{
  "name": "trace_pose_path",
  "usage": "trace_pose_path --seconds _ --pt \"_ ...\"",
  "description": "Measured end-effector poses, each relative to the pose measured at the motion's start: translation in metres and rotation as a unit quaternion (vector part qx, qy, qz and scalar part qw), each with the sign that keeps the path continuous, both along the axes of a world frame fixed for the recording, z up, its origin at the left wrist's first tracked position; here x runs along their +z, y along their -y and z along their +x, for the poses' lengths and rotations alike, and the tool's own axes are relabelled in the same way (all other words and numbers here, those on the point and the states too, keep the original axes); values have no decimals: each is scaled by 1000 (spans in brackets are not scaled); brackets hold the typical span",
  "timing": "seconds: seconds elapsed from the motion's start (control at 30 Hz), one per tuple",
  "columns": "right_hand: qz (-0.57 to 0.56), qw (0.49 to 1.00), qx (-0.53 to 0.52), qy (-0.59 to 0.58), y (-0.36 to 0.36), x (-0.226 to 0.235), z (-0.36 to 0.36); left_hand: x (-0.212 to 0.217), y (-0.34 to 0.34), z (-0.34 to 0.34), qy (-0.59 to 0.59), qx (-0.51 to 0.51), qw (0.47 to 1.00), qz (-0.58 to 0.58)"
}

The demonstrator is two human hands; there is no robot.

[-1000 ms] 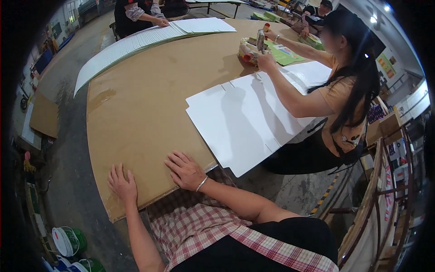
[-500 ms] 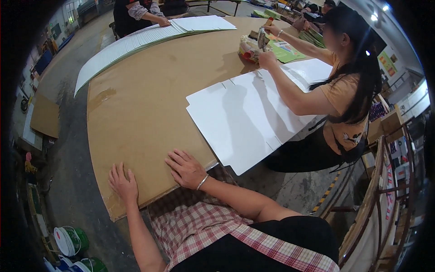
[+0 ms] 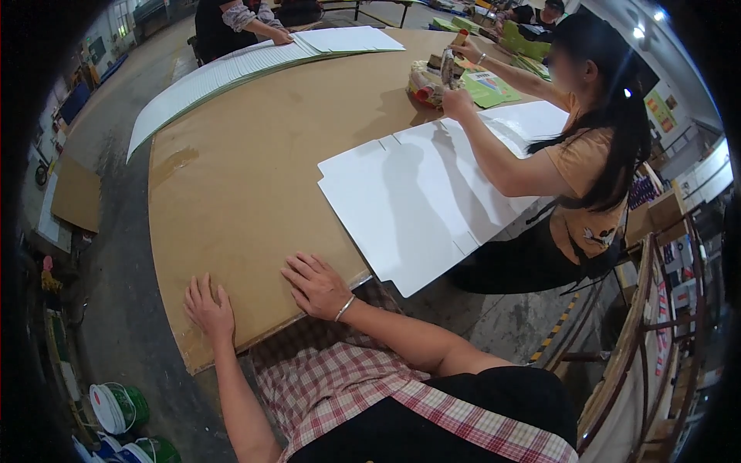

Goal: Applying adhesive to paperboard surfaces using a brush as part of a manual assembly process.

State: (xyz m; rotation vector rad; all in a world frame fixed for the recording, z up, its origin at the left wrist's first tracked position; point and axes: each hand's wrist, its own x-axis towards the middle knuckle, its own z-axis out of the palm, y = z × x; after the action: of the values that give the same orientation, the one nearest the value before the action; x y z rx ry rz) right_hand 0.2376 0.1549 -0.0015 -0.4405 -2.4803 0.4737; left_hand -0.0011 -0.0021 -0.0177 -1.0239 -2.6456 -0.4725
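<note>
My left hand lies flat near the left corner of the brown tabletop, fingers spread and holding nothing. To its right, my right hand rests palm down by the table's near edge, its fingers also apart and nothing under them that I can see. A bracelet circles the right wrist. Closest to that hand is a large white die-cut cardboard sheet with slits along its edges, jutting past the table's near right edge. A co-worker at the right leans over it, gripping a brush-like tool in both hands.
Beside the co-worker's hands sits a crusted glue container, next to green printed sheets. A fanned row of white sheets curves along the far left edge, with another person's hand on it. Paint buckets stand on the floor at lower left.
My hands stay in place on the table. The co-worker's hands and brush-like tool have shifted only slightly. In the far background, a person has lifted a green sheet.
</note>
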Motion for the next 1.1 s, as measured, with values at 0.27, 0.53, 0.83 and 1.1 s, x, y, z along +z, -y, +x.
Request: trace_pose_path --seconds 0.27,0.53,0.83,1.1 --pt "-8 1000 2 3 0 0 0 -2 0 -1 -8 -4 1000 4" --pt "-16 1000 5 10 0 0 1 0 0 0 -1 -6 1000 11" --pt "-8 1000 0 12 -1 -1 0 -2 0 0 -1 -7 1000 12" --pt "-11 1000 0 12 0 -1 1 0 -1 1 6 0 1000 2"
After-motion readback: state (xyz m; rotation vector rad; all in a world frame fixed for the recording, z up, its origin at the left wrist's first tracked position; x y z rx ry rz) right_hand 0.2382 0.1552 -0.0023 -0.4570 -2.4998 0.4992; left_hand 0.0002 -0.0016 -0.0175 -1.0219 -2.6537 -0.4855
